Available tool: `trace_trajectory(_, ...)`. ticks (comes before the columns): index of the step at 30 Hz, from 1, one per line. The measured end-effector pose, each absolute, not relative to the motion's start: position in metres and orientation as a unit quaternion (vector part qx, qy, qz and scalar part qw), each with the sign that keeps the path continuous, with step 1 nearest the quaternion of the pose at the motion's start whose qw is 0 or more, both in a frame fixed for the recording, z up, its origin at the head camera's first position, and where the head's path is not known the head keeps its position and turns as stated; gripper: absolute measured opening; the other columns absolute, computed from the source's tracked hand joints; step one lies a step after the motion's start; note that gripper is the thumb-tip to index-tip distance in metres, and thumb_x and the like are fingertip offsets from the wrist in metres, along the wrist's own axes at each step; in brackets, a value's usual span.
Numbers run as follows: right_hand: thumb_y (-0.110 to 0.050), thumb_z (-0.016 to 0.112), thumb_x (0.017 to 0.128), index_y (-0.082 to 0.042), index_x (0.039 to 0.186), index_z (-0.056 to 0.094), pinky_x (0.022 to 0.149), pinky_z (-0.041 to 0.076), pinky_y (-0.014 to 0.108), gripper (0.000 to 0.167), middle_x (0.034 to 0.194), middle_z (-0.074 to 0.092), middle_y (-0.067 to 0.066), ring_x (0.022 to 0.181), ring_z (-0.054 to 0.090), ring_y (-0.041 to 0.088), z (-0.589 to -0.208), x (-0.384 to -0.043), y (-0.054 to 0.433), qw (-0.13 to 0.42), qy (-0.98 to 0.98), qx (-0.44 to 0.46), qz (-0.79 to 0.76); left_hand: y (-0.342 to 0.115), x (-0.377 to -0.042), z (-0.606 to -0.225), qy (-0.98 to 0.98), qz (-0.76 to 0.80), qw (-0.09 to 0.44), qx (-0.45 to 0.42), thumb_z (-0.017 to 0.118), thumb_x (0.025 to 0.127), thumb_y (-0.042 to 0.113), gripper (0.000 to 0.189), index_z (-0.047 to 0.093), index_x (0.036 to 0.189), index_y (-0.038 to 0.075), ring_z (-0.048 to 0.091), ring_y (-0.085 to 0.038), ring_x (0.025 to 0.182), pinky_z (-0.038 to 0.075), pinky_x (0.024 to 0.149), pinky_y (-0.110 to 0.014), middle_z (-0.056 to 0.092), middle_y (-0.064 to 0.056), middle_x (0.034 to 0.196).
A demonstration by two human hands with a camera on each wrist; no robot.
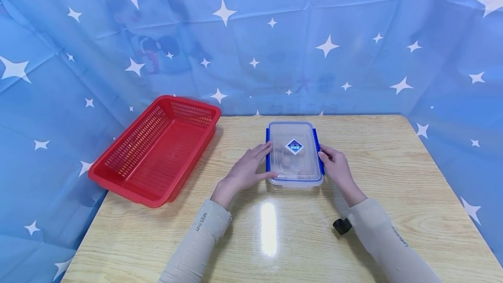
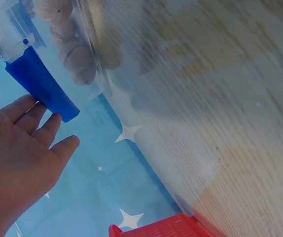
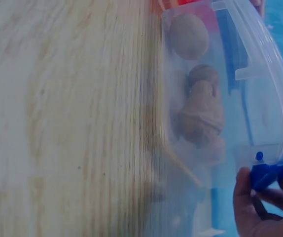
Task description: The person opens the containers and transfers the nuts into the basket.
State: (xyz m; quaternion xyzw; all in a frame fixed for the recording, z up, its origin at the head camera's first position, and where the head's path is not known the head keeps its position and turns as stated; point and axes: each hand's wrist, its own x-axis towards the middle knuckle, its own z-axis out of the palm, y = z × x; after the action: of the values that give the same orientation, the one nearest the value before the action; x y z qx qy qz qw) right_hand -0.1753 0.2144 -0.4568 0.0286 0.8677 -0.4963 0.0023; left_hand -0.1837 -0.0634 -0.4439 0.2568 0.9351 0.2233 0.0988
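Observation:
A clear plastic food container (image 1: 295, 160) with a blue-rimmed lid stands on the table in front of me. Several brownish rounded lumps (image 3: 200, 111) lie inside it; their kind is unclear through the cloudy plastic. My left hand (image 1: 246, 170) rests against the container's left side, thumb on the near lid corner. In the left wrist view its loosely spread fingers touch the blue side latch (image 2: 43, 84). At the right side, my right hand (image 1: 335, 165) pinches the other blue latch (image 3: 267, 174) between thumb and fingers.
A red slotted plastic basket (image 1: 157, 202) stands at the table's left. The wooden table (image 1: 412, 178) reaches back to a blue star-print curtain (image 1: 275, 43) that surrounds it on three sides. A small black device (image 1: 342, 226) sits at my right wrist.

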Motion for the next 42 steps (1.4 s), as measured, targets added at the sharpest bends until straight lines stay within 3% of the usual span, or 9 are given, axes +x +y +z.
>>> trace_trajectory(6, -0.013, 0.038, 0.108, 0.01, 0.146, 0.038, 0.108, 0.046, 0.055, 0.045, 0.146, 0.045, 0.034, 0.13, 0.052, 0.047, -0.4532, -0.1752, 0.2123, 0.026, 0.873, 0.028, -0.486, -0.0642, -0.1835, -0.4444, 0.937, 0.218, 0.096, 0.257, 0.063, 0.09, 0.058, 0.088, 0.025, 0.159, 0.019, 0.018, -0.02, 0.156, 0.017, 0.128, -0.043, 0.018, 0.004, 0.168)
trace_trajectory(15, -0.032, 0.033, 0.109, 0.009, 0.147, 0.04, 0.11, 0.044, 0.055, 0.056, 0.146, 0.047, 0.033, 0.132, 0.051, 0.045, -0.4533, -0.1788, 0.2144, 0.071, 0.879, 0.045, -0.469, -0.063, -0.1837, -0.4442, 0.935, 0.221, 0.097, 0.258, 0.064, 0.09, 0.058, 0.088, 0.026, 0.159, 0.018, 0.019, -0.021, 0.156, 0.018, 0.127, -0.041, 0.018, 0.003, 0.168)
trace_trajectory(24, -0.02, 0.033, 0.109, 0.014, 0.139, 0.046, 0.103, 0.049, 0.056, 0.047, 0.135, 0.054, 0.037, 0.121, 0.058, 0.049, -0.4555, -0.1827, 0.2131, 0.026, 0.897, 0.026, -0.441, -0.0625, -0.1844, -0.4441, 0.936, 0.222, 0.097, 0.254, 0.064, 0.089, 0.057, 0.088, 0.025, 0.159, 0.019, 0.016, -0.019, 0.156, 0.016, 0.128, -0.04, 0.017, 0.005, 0.168)
trace_trajectory(42, -0.012, 0.033, 0.108, 0.018, 0.135, 0.048, 0.106, 0.045, 0.059, 0.043, 0.131, 0.054, 0.04, 0.121, 0.055, 0.053, -0.4578, -0.1846, 0.2092, -0.003, 0.91, 0.006, -0.414, -0.062, -0.185, -0.4431, 0.939, 0.209, 0.09, 0.256, 0.065, 0.089, 0.058, 0.088, 0.027, 0.158, 0.018, 0.018, -0.021, 0.156, 0.019, 0.127, -0.041, 0.019, 0.003, 0.168)
